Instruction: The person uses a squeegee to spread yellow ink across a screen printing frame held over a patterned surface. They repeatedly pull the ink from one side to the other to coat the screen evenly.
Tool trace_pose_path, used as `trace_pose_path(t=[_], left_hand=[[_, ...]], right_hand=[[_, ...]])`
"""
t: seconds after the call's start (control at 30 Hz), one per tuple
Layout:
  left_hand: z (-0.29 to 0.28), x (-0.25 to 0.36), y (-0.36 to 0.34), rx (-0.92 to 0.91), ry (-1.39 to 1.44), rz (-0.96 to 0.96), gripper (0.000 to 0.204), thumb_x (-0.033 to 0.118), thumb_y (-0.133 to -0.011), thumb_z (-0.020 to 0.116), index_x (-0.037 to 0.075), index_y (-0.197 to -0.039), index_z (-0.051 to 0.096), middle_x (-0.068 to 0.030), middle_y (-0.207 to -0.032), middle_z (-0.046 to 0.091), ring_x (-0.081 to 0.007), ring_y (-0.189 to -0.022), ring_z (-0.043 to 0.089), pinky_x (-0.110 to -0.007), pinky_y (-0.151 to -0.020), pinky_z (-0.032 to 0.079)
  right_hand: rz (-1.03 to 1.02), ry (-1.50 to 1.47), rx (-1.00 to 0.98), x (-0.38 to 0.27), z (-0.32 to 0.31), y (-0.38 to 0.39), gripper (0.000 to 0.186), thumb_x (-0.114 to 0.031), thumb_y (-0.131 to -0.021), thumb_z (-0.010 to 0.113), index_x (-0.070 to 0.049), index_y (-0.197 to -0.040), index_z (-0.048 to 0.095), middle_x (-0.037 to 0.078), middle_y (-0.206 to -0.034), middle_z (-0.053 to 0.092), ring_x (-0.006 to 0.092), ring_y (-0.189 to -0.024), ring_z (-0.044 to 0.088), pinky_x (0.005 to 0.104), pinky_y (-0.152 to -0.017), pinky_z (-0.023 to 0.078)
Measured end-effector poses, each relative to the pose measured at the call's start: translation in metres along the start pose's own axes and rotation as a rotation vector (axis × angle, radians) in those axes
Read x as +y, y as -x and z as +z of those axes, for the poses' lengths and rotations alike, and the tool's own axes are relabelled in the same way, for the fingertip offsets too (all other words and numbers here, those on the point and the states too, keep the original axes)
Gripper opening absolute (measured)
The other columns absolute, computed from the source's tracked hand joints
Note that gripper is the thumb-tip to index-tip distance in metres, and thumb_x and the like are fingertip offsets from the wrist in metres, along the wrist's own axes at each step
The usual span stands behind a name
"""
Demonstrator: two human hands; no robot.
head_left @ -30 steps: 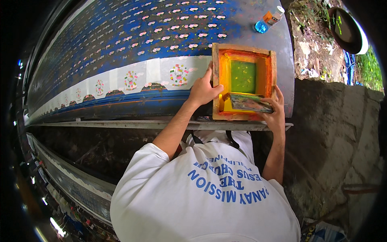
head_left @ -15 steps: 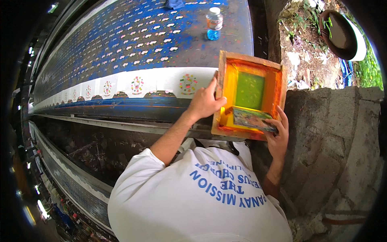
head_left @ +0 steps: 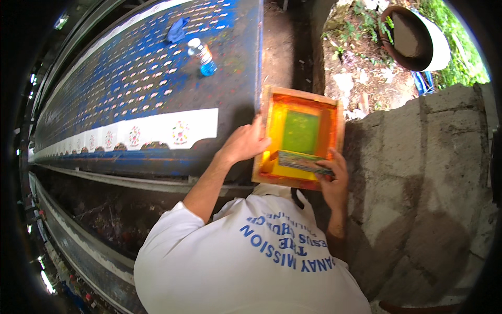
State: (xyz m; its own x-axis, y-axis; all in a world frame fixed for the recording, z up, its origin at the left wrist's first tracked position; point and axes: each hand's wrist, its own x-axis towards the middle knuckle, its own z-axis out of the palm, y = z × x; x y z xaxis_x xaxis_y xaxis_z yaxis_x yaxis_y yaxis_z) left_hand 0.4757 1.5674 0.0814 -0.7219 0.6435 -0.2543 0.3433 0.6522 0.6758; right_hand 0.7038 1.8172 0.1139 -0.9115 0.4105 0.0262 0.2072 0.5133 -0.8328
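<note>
The left hand [head_left: 243, 144] grasps the left rail of the wooden frame [head_left: 308, 95], thumb hooked over the inner edge. The right hand [head_left: 336, 175] grasps the right end of the flat bar [head_left: 298, 160] and lies against the right rail; blur hides the exact finger contact there. The frame is between both hands, slightly tilted, and appears supported off the table. Holding opposite sides probably balances the load. The bar lies across the frame's near end, below the green panel [head_left: 301, 131]; this position likely leaves the panel uncovered and lets one hand secure both parts.

Left of the left hand, a row of white printed sheets [head_left: 201, 125] lines the near edge of the table [head_left: 230, 94], presumably for easy reach. Beyond that hand, a bottle of blue liquid [head_left: 204, 57] stands inboard, apart from the sheets, perhaps to avoid spills on them. A blue cloth [head_left: 178, 30] lies farther off, just past the bottle.
</note>
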Motion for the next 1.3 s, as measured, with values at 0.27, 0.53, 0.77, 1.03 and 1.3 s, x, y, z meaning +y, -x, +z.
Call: trace_pose_path(t=[0.27, 0.53, 0.77, 1.03, 1.3], left_hand=[[-0.045, 0.011, -0.027, 0.24, -0.043, -0.076, 0.083, 0.025, -0.093, 0.066, -0.011, -0.163, 0.039, -0.0396, -0.098, 0.074, -0.0572, -0.094, 0.073, -0.064, -0.092, 0.06], [-0.05, 0.006, -0.11, 0.448, 0.046, -0.162, 0.087, 0.025, -0.093, 0.069, -0.005, -0.167, 0.036, -0.034, -0.096, 0.077, -0.053, -0.089, 0.076, -0.063, -0.083, 0.063], [-0.098, 0.003, -0.201, 0.536, 0.059, -0.2, 0.086, 0.024, -0.094, 0.07, -0.006, -0.167, 0.036, -0.0305, -0.098, 0.079, -0.0491, -0.088, 0.079, -0.059, -0.083, 0.065], [-0.157, 0.001, -0.311, 0.513, 0.055, -0.233, 0.083, 0.023, -0.095, 0.071, -0.005, -0.166, 0.036, -0.0309, -0.102, 0.08, -0.0482, -0.092, 0.079, -0.058, -0.088, 0.065], [-0.211, -0.013, -0.454, 0.512, 0.077, -0.269, 0.085, 0.024, -0.095, 0.073, -0.001, -0.167, 0.036, -0.0315, -0.113, 0.079, -0.0509, -0.1, 0.078, -0.058, -0.092, 0.064]], right_hand=[[-0.063, -0.068, -0.096, 0.001, 0.018, -0.08, 0.035, 0.005, -0.08, 0.088, -0.007, -0.112, 0.082, 0.015, -0.152, 0.066, 0.0375, -0.147, 0.057, 0.0473, -0.123, 0.047], [-0.262, 0.135, -0.23, -0.003, -0.002, -0.238, 0.042, 0.008, -0.078, 0.082, -0.007, -0.117, 0.077, 0.015, -0.156, 0.064, 0.0403, -0.147, 0.058, 0.0486, -0.122, 0.048], [-0.235, 0.067, -0.37, -0.015, -0.004, -0.378, 0.042, 0.012, -0.082, 0.082, -0.007, -0.12, 0.077, 0.015, -0.162, 0.057, 0.0376, -0.148, 0.059, 0.0452, -0.116, 0.055], [-0.241, 0.024, -0.365, -0.016, 0.002, -0.507, 0.046, 0.014, -0.08, 0.083, -0.007, -0.12, 0.077, 0.014, -0.164, 0.055, 0.0354, -0.151, 0.057, 0.0426, -0.115, 0.057], [-0.177, -0.134, -0.38, 0.0, 0.008, -0.665, 0.042, 0.015, -0.078, 0.084, -0.005, -0.115, 0.078, 0.013, -0.164, 0.055, 0.0271, -0.14, 0.066, 0.0344, -0.1, 0.06]])
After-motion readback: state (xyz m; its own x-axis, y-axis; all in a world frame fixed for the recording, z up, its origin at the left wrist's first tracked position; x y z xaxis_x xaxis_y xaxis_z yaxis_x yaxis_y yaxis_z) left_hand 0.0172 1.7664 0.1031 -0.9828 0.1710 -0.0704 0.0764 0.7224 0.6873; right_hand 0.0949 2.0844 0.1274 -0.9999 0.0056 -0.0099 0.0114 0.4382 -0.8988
